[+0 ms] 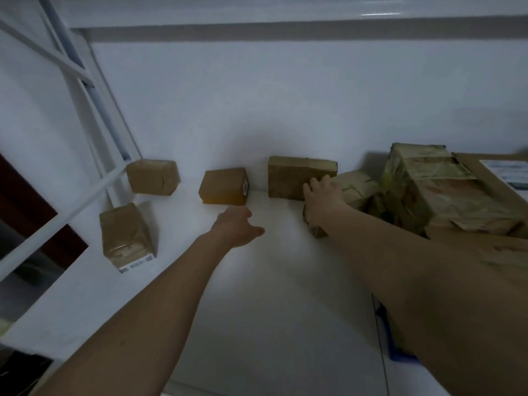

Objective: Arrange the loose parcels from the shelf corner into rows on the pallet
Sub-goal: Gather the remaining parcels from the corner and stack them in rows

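Note:
Brown taped parcels lie loose on the white floor by the wall. One parcel [153, 177] sits by the shelf frame, one [125, 237] lies nearer me at the left, and a third [223, 186] stands in the middle. A wider parcel [297, 175] leans against the wall. My right hand [321, 192] reaches forward with fingers touching that wide parcel's lower right corner. My left hand [237, 227] hovers with relaxed fingers just in front of the middle parcel, holding nothing. A small parcel [315, 228] shows under my right wrist.
A white metal shelf frame [94, 110] rises at the left. At the right stands a stack of wrapped parcels [428, 190] and a large flat carton [497, 172]. A blue pallet corner [397, 355] peeks out below my right forearm.

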`<state>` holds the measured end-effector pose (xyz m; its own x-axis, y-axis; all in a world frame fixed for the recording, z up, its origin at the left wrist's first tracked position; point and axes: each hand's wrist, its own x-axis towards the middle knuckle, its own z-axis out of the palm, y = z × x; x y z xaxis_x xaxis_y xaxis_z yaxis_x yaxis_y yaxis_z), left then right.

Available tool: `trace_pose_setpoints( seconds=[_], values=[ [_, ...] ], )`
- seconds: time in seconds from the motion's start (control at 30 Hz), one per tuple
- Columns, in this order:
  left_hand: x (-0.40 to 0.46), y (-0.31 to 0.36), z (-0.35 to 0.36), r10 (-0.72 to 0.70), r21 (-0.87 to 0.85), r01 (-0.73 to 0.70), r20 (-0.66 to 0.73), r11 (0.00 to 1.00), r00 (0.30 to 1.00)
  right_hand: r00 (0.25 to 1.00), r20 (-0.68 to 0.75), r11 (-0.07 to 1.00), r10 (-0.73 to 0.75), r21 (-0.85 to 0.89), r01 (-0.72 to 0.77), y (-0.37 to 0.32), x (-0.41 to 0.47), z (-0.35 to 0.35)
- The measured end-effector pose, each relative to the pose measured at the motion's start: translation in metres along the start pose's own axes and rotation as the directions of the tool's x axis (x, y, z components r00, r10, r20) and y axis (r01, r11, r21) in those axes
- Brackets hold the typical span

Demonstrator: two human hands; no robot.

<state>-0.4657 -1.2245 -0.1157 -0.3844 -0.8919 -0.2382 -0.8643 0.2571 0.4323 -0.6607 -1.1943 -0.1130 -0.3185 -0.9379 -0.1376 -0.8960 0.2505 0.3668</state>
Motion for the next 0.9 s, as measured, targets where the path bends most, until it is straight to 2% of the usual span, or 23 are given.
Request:
trace_pose_setpoints(
  seconds=[0.3, 0.43, 0.53, 0.63, 0.73, 0.8, 0.87, 0.9],
  values=[
    [0.034, -0.017, 0.001, 0.037, -0.051, -0.034, 0.062, 0.998, 0.997, 0.997, -0.074, 0.999, -0.036, 0.002, 0.036, -0.003, 0.016, 0.001],
    [0.039, -0.024, 0.001, 0.040, -0.070, -0.033, 0.096, 0.997, 0.995, 0.982, -0.150, 0.991, -0.119, 0.037, 0.126, -0.023, 0.010, -0.004],
    [0.040, -0.026, -0.002, -0.006, -0.209, 0.029, 0.110, 0.978, 0.994, 0.958, -0.177, 0.973, -0.225, 0.002, 0.229, -0.051, -0.003, -0.005],
    [0.035, -0.028, -0.005, -0.109, -0.400, 0.164, 0.157, 0.902, 0.982, 0.910, -0.270, 0.947, -0.313, -0.013, 0.322, -0.081, -0.016, -0.008],
    [0.026, -0.034, -0.004, -0.162, -0.498, 0.251, 0.214, 0.830, 0.963, 0.901, -0.267, 0.925, -0.341, 0.076, 0.372, -0.097, -0.027, -0.012],
    [0.021, -0.039, -0.003, -0.176, -0.554, 0.280, 0.234, 0.784, 0.956, 0.930, -0.150, 0.889, -0.337, 0.275, 0.366, -0.091, -0.035, -0.019],
    [0.016, -0.044, -0.002, -0.198, -0.616, 0.324, 0.265, 0.718, 0.944, 0.955, -0.051, 0.831, -0.291, 0.482, 0.278, -0.073, -0.038, -0.027],
    [0.014, -0.046, -0.002, -0.204, -0.643, 0.347, 0.288, 0.683, 0.936, 0.975, -0.044, 0.829, -0.216, 0.519, 0.207, -0.062, -0.036, -0.029]
  ],
)
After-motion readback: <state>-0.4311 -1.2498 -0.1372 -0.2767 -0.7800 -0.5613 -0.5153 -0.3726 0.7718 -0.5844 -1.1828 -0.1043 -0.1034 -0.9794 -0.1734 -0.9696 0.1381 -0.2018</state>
